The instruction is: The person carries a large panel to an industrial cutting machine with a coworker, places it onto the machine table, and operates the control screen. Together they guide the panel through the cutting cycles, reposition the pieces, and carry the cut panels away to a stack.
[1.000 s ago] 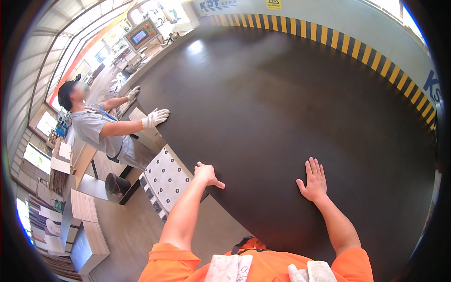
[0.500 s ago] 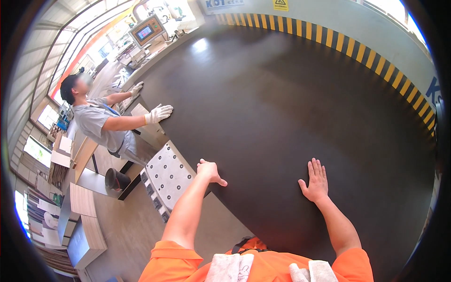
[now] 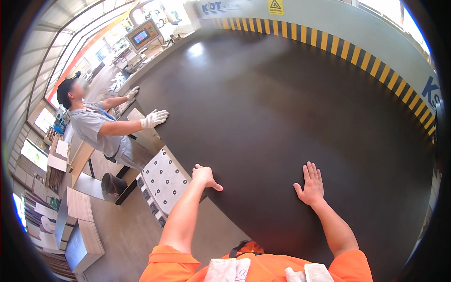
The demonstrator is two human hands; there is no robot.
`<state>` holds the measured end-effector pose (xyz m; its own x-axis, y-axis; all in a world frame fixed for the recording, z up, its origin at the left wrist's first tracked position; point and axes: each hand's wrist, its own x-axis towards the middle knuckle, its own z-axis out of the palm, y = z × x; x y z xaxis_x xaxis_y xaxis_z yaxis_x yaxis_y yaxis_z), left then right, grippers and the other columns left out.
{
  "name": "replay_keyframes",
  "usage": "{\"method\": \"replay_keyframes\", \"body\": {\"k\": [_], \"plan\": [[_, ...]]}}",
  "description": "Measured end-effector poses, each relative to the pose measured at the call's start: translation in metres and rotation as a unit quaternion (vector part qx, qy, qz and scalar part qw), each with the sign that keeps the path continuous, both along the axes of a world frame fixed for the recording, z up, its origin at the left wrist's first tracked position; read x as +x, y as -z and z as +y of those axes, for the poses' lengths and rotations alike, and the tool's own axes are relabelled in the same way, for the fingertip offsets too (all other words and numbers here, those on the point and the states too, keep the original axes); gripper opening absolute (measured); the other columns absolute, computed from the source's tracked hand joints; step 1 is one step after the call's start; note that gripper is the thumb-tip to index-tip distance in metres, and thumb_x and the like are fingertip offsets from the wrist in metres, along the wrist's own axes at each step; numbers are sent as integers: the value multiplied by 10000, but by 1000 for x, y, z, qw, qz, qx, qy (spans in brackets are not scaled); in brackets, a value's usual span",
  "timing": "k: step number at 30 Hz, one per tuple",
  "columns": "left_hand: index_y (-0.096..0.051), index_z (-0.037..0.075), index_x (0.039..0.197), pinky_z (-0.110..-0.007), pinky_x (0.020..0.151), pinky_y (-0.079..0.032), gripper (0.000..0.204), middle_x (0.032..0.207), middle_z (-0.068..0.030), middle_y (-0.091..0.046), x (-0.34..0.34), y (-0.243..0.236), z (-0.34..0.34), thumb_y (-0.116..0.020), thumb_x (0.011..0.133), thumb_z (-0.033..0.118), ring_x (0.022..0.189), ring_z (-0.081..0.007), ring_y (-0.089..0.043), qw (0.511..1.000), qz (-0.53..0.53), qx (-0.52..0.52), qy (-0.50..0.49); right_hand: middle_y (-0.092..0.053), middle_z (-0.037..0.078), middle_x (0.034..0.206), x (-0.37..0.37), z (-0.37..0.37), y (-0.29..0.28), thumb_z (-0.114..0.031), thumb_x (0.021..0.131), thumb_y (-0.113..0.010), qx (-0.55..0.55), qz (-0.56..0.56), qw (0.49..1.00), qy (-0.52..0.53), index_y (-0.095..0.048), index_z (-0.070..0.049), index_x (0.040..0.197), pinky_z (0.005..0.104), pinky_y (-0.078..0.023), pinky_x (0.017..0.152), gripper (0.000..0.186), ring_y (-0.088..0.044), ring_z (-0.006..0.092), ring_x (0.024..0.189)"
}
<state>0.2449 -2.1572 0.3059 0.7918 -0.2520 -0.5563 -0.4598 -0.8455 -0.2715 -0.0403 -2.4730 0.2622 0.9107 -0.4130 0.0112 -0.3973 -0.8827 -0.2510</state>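
Observation:
A large dark brown panel [image 3: 263,113] lies flat in front of me and stretches to the striped machine beam. On its left edge rests my left hand [image 3: 205,176], thumb spread on the top face and fingers bent over the edge, their tips hidden. My right hand [image 3: 310,186] lies flat on the panel further right, fingers stretched and thumb apart. Farther along the left edge, a co-worker's white-gloved hand [image 3: 154,119] touches the panel. The other gloved hand [image 3: 133,92] is beyond it, near the panel's far left edge.
A pale support table with round dark studs [image 3: 165,181] juts out at the left. Behind the co-worker [image 3: 89,117] are a black bucket [image 3: 112,184] and stacked boards [image 3: 81,207]. A control screen [image 3: 142,36] stands at the far left; a yellow-black striped beam [image 3: 357,54] spans the back.
The whole view has shifted slightly, so the scene sits a little farther left. Both my hands keep their places on the panel, and the co-worker's gloved hands stay at its edge.

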Motion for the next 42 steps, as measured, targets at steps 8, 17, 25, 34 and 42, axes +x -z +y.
{"method": "replay_keyframes", "body": {"k": [8,17,25,34,42], "plan": [[-680,-37,1119,-372,978,-508,998,1462,-354,-373,1,3,3,-830,495,727,1188,-362,-594,1000,-6,-13,0,-204,164,1611,2,-3,4,-461,922,-535,5,-3,1000,-1,-270,4,1517,417,-96,1234,800,-135,289,1511],[-615,-19,1270,-376,1034,-467,1099,1486,-349,-343,-1,-4,0,-842,493,723,1286,-403,-516,999,26,-8,-20,-207,165,1610,2,-1,1,-455,920,-539,5,6,1000,3,-270,2,1517,416,-97,1234,798,-137,288,1511],[-617,-23,1264,-378,1033,-470,1094,1496,-352,-323,0,-6,0,-846,490,716,1286,-412,-511,999,30,-10,-23,-209,163,1610,4,0,0,-450,914,-545,4,2,1000,2,-275,4,1515,416,-106,1233,800,-141,286,1510],[-679,-51,1125,-360,999,-492,1016,1491,-349,-333,-1,2,5,-847,478,714,1236,-374,-552,999,-10,-29,-9,-221,164,1604,3,2,-2,-412,906,-570,7,-8,1000,2,-269,0,1514,419,-116,1230,794,-158,301,1504],[-684,-49,1132,-375,1000,-489,1023,1478,-374,-330,-3,3,7,-839,477,723,1234,-418,-540,999,-9,-37,-9,-225,163,1603,5,1,1,-396,902,-578,4,-10,1000,-8,-276,2,1512,425,-115,1229,789,-160,303,1503]]}}
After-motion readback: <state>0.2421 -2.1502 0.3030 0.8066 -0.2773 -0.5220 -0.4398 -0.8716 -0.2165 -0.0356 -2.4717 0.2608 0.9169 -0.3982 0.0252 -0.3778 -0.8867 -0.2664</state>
